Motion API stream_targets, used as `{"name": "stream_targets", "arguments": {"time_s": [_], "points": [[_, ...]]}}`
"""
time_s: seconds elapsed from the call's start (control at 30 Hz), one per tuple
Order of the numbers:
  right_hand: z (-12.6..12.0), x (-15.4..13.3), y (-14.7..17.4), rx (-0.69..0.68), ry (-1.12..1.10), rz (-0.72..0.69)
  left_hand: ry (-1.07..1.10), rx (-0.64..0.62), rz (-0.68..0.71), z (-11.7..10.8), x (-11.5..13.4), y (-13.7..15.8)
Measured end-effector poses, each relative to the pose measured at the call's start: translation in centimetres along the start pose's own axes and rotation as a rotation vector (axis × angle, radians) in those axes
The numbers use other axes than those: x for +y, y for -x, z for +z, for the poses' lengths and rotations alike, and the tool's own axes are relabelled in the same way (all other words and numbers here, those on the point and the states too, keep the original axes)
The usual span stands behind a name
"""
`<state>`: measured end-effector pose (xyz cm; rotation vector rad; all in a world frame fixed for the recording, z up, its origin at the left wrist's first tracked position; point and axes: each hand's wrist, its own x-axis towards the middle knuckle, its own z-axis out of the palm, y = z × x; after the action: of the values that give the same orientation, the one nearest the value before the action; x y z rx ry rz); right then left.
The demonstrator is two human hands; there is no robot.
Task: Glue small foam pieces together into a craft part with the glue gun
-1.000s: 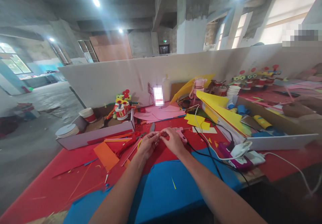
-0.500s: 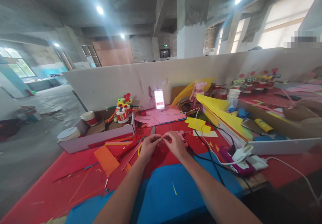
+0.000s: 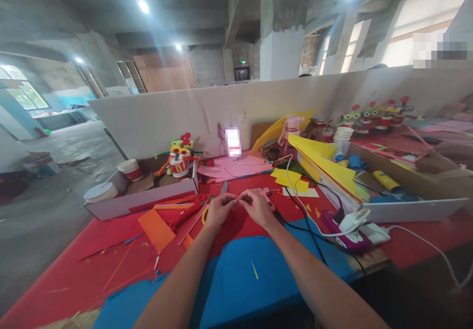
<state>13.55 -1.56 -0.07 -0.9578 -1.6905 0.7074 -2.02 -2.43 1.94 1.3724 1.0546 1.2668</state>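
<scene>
Over the middle of the red-covered table, my left hand (image 3: 220, 212) and my right hand (image 3: 256, 208) meet at the fingertips. Both pinch at the same spot, and whatever is between the fingers is too small to make out. Just beyond my right hand lies a pink glue gun (image 3: 266, 197), partly covered by that hand. Scissors with a yellow handle (image 3: 205, 214) lie by my left hand, their blade (image 3: 224, 187) pointing away behind the fingers. Orange paper (image 3: 157, 231) rests to the left, and blue cloth (image 3: 240, 275) spreads beneath my forearms.
A box (image 3: 140, 202) with paper cups and a paper-cup figure (image 3: 180, 159) stands left. At right are a box of craft pieces (image 3: 414, 212), a purple power strip (image 3: 347, 235) and loose cables. Pink sheets (image 3: 236, 167) and yellow paper (image 3: 290, 180) lie behind my hands.
Both hands stay pinched together at nearly the same place, with only slight finger movement. The camera view has shifted a little; nothing on the table has visibly moved.
</scene>
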Motion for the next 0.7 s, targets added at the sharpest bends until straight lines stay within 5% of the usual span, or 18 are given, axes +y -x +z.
{"name": "stream_targets", "arguments": {"time_s": [0.2, 0.53, 0.7], "points": [[0.61, 1.03, -0.13, 0.005, -0.138, 0.062, 0.024, 0.047, 0.032, 0.08, -0.28, 0.09], [0.26, 0.34, 0.12, 0.028, 0.104, -0.013, -0.211, 0.014, 0.126, -0.02, -0.51, 0.03], [1.07, 0.86, -0.04, 0.031, -0.096, 0.053, -0.118, 0.045, 0.089, -0.01, -0.87, -0.15]]}}
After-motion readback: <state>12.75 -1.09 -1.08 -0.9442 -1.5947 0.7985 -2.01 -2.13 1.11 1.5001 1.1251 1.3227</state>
